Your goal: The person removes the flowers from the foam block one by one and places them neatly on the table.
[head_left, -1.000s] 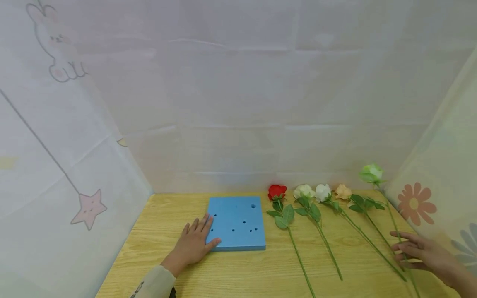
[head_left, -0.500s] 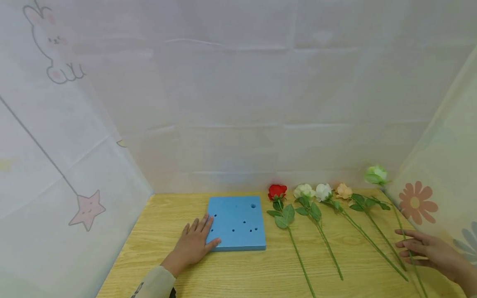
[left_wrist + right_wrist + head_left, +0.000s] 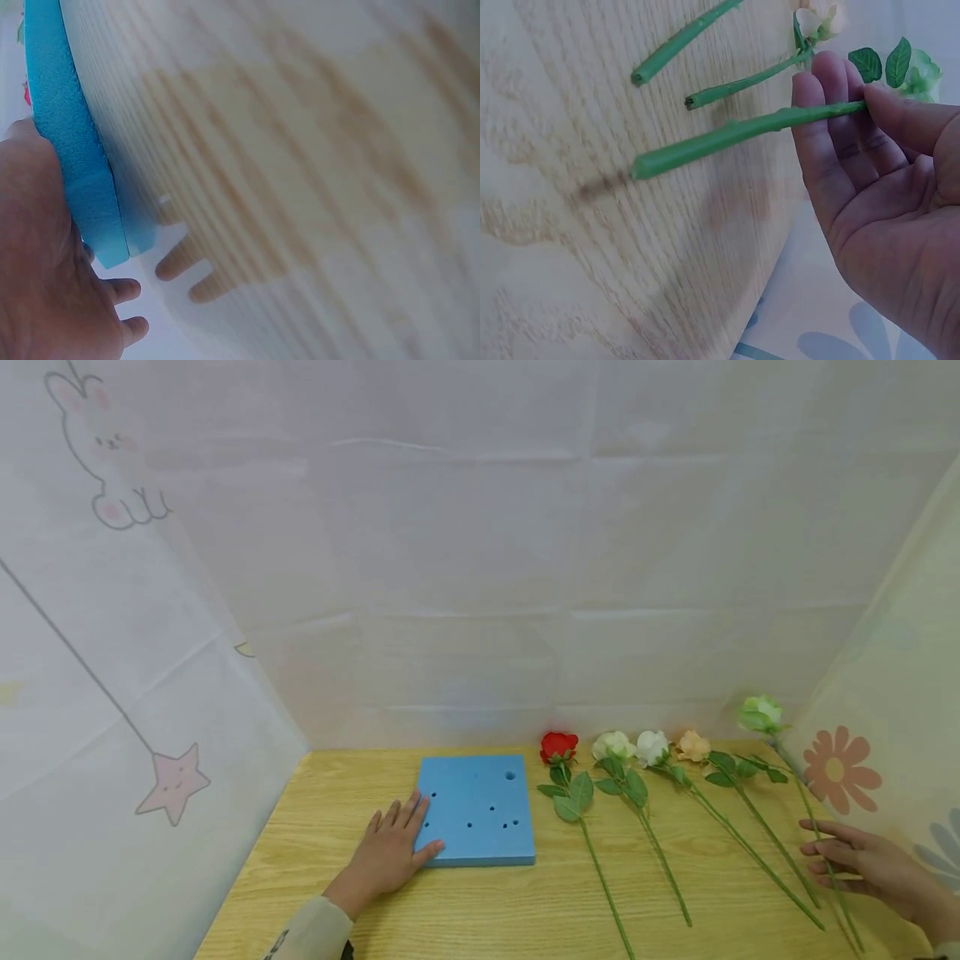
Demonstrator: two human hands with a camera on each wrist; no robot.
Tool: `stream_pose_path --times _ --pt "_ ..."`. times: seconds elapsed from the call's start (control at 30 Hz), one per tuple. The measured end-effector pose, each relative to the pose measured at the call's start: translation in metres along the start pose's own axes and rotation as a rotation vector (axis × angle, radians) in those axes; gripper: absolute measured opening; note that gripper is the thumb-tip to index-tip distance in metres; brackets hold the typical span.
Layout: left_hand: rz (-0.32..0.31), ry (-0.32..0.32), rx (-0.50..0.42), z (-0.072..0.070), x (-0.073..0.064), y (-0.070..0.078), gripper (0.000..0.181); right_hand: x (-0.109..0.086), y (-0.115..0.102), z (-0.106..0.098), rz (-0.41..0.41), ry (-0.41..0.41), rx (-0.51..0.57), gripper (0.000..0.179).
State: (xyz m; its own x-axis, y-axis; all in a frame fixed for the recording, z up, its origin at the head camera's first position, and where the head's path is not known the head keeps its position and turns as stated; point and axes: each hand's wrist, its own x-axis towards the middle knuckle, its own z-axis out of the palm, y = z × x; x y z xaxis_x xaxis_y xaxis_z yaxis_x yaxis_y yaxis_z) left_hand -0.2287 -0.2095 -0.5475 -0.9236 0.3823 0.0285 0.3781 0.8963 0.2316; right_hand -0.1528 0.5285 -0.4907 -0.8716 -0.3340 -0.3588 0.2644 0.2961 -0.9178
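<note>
At the right end of the table, my right hand (image 3: 873,866) pinches the stem of a pale green artificial rose (image 3: 761,714) between thumb and fingers. In the right wrist view, the lower end of that green stem (image 3: 697,146) juts past the fingers, with a shadow on the wood beside it. My left hand (image 3: 388,856) lies with spread fingers on the left edge of a blue foam block (image 3: 480,843), thumb on its top. Several small holes dot the block. In the left wrist view, the left hand (image 3: 45,262) touches the side of the blue foam (image 3: 67,135).
Between block and right hand lie a red rose (image 3: 558,747), a cream rose (image 3: 613,744), a white rose (image 3: 651,747) and a peach rose (image 3: 692,746), stems toward the front. Fabric walls (image 3: 465,568) enclose the wooden table (image 3: 442,914) at back and sides.
The right hand has shifted slightly to the right, carrying the green rose with it; the rose's head is a little lower and further right. The left hand and the foam block stay put.
</note>
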Motion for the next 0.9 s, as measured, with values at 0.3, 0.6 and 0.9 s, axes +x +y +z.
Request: stream_pose_path --times 0.3,0.6,0.9 --pt "-0.001 -0.005 -0.002 0.000 -0.001 0.000 0.087 0.002 0.013 -0.002 0.000 0.106 0.022 0.032" --pt "-0.004 -0.017 0.000 -0.001 0.003 0.003 0.087 -0.002 0.022 -0.006 0.053 0.307 -0.020 0.071" --pt "-0.032 -0.017 0.002 0.003 0.002 0.002 0.088 0.001 0.046 -0.009 -0.111 0.132 0.353 0.045"
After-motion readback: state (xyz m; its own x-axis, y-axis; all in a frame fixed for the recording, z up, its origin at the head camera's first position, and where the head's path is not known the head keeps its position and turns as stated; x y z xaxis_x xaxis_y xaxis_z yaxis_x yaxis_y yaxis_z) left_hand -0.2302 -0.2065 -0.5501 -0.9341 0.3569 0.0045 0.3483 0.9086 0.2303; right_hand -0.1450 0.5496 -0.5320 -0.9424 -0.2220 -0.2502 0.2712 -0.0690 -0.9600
